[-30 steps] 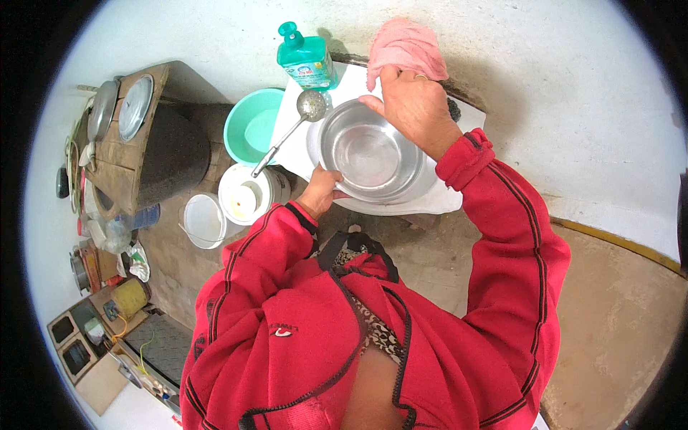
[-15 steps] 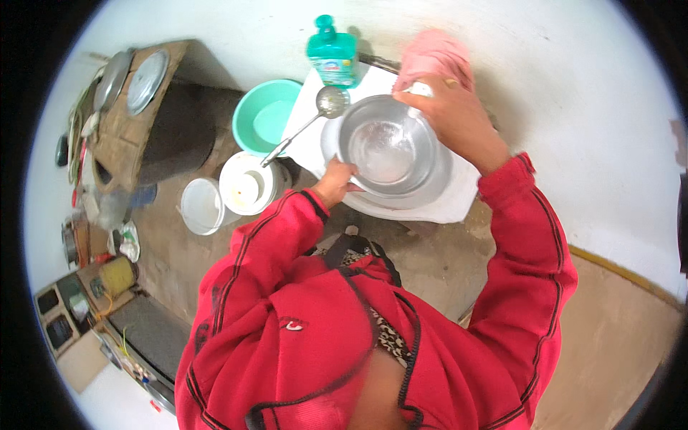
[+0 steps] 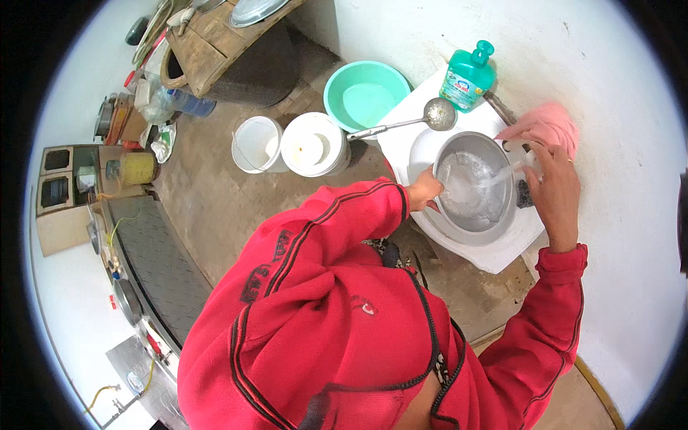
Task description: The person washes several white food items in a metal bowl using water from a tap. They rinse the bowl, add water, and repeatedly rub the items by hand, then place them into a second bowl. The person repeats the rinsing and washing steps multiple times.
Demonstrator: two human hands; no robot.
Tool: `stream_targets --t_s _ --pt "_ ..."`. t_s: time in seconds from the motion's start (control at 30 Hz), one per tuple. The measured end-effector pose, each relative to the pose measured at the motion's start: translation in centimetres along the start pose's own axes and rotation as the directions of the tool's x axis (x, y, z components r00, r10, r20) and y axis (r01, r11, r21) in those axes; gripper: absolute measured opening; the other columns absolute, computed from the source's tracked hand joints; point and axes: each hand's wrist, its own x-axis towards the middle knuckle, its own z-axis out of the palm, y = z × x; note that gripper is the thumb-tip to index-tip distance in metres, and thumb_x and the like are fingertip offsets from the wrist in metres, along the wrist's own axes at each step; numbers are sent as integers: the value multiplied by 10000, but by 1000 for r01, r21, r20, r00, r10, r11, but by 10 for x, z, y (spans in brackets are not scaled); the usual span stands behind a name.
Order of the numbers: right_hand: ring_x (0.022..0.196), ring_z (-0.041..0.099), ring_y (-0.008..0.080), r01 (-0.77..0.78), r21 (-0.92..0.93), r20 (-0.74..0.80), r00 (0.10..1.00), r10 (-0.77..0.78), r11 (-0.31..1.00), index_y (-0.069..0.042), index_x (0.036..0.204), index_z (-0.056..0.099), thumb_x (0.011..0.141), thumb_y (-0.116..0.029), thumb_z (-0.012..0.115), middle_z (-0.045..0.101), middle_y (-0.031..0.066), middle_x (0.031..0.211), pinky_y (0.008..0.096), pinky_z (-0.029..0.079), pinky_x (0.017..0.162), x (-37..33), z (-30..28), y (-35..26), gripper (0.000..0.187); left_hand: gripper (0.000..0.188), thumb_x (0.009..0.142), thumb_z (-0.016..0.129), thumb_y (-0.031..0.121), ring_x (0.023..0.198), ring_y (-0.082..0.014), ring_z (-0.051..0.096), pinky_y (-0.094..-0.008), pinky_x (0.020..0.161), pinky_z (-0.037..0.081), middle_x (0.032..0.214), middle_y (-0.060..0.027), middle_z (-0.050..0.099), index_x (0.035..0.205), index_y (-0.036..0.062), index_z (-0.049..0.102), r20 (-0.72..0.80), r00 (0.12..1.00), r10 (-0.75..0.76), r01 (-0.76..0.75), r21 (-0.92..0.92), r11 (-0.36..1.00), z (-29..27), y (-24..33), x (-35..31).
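Note:
A grey metal pot point(image 3: 464, 221) rests tilted over the white sink point(image 3: 479, 256). My left hand point(image 3: 425, 190) grips its rim on the left side. My right hand point(image 3: 555, 190) is closed round a pale tap point(image 3: 528, 155) at the back of the sink, its fingers partly hiding it. A clear stream of water point(image 3: 502, 174) runs from there into the pot, and the water inside ripples. Across the sink's left edge lies a metal ladle point(image 3: 439, 115). Beside the tap, a pink cloth point(image 3: 548, 123) hangs against the wall.
A green bottle point(image 3: 466, 79) stands at the sink's back corner. On the floor to the left are a turquoise basin point(image 3: 365, 89), a white bucket point(image 3: 313, 172) and a clear pail point(image 3: 256, 170). A dark scrubber point(image 3: 524, 193) lies right of the pot.
My view has swung, so the sink appears further right. Water now streams into the pot, where none was plain before. My left hand keeps its grip on the rim; my right stays at the tap.

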Motion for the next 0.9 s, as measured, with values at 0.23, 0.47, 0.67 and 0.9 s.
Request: stream_targets --t_s 0.23,0.47,0.67,0.9 --pt "930 628 313 -15 47 -64 998 18 999 -119 1065 633 780 -203 722 614 130 1067 420 513 764 9 -7 -3 310 655 792 472 -119 1081 -425 584 -571 655 611 1300 -245 465 1391 -2 234 5 999 -50 50 -62 997 -5 14 1" --pt "871 628 304 -45 -38 -63 997 43 998 -48 993 643 789 -271 729 621 165 971 398 516 718 6 7 2 314 710 760 463 -110 1124 -383 569 -539 707 616 1321 -183 463 1423 63 274 86 996 -22 23 -7 1000 -15 7 14" --pt "911 602 332 81 -59 -17 997 -82 995 -23 987 637 766 -140 730 607 180 1024 403 503 765 5 3 3 267 708 741 457 -92 1079 -382 584 -528 701 617 1308 -178 468 1411 74 301 49 997 -53 53 8 999 -16 8 9" --pt "1006 577 339 87 -17 7 996 -87 996 -51 1135 600 790 -35 666 581 151 1098 416 475 853 1 5 4 352 663 744 479 -85 1022 -376 601 -505 654 614 1235 -174 507 1375 67 346 10 998 -54 54 3 999 -20 3 8"
